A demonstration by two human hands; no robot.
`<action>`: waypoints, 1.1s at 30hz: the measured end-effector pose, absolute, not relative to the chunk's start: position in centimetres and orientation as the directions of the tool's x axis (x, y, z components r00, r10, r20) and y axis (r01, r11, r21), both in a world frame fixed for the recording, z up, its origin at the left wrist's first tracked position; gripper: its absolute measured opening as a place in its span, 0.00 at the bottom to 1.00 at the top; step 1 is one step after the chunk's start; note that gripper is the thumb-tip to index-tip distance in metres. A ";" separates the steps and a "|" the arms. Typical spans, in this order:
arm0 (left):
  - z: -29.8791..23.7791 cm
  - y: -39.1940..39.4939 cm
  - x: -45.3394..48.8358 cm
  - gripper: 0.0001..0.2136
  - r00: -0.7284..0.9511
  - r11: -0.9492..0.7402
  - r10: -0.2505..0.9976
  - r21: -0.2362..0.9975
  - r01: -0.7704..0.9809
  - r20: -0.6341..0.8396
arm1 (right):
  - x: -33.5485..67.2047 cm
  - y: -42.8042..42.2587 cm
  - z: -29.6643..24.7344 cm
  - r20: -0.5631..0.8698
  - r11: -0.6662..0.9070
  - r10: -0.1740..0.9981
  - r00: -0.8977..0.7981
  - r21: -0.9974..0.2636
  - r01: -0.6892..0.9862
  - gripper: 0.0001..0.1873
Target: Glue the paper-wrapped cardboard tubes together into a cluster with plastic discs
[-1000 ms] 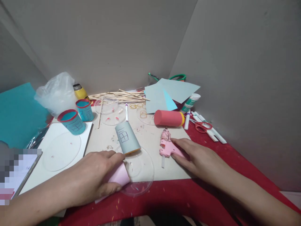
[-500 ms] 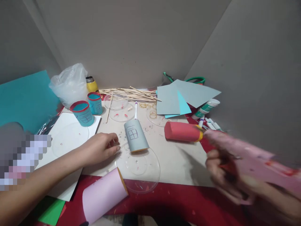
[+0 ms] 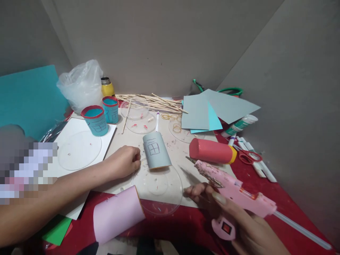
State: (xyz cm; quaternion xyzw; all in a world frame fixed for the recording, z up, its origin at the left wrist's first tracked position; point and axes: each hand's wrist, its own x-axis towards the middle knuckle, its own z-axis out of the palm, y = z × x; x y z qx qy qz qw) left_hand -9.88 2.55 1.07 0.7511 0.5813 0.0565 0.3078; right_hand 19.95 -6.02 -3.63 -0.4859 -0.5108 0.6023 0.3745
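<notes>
In the head view, my right hand [image 3: 233, 209] grips a pink glue gun [image 3: 231, 184] by its handle. A clear glue stick [image 3: 302, 230] juts from the gun's rear, and its nozzle points left and away from me. My left hand [image 3: 129, 161] rests on the table with its fingers curled in, and nothing shows in them. Just right of it, a grey paper-covered tube [image 3: 160, 154] with a drawn window lies on its side. A clear plastic lid [image 3: 175, 198] is under its near end. Closer to me lies a pink paper-covered tube [image 3: 119, 214]. A red tube [image 3: 208, 150] lies beyond the nozzle.
Two blue cups [image 3: 97, 125] with red rims stand at left, beside a plastic bag [image 3: 79, 85] and a yellow bottle [image 3: 106, 88]. Wooden sticks [image 3: 151, 102] lie at the back. Grey paper sheets [image 3: 195, 115], red scissors [image 3: 248, 157] and several markers [image 3: 265, 168] are at right.
My right hand has brought the glue gun left and nearer, so the red scissors now show. My left hand has curled its fingers more. The view has shifted slightly.
</notes>
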 end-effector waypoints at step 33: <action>2.5 0.0 -10.9 0.06 0.326 -0.491 0.866 0.521 0.698 0.379 | 17.9 -1.6 0.3 -0.247 -0.200 0.966 0.074 -0.898 -0.392 0.13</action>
